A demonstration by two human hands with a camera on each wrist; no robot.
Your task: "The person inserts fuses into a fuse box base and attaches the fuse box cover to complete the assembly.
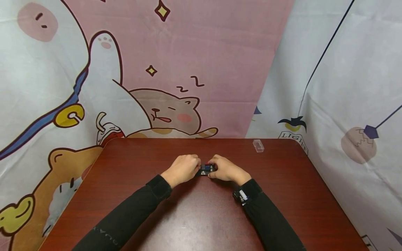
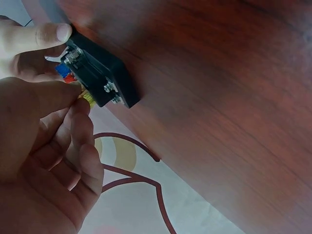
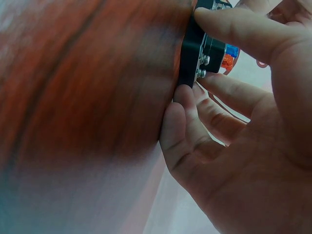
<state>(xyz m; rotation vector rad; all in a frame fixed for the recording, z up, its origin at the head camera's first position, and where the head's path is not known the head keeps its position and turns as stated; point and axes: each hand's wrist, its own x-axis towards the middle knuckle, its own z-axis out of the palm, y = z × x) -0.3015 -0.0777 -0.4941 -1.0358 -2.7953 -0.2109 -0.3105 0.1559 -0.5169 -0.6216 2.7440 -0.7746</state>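
Observation:
Near the middle of the table, my right hand (image 1: 226,169) grips a small black fuse block (image 2: 122,78) with metal screw terminals. Its thumb lies on one end of the block and its other fingers are around the opposite end. My left hand (image 1: 185,166) meets the block from the left, thumb and index finger pinching a yellow blade fuse (image 2: 87,99) right at the block's top. Beside that fuse, a blue fuse (image 3: 232,50) and a red-orange fuse (image 3: 227,61) stand up from the block. The yellow fuse's lower part is hidden by fingers and block.
A clear plastic cover (image 1: 258,145) lies near the table's far edge, right of centre. The brown wooden table (image 1: 292,195) reaches back to a cartoon-printed cloth (image 1: 226,69) hanging behind it.

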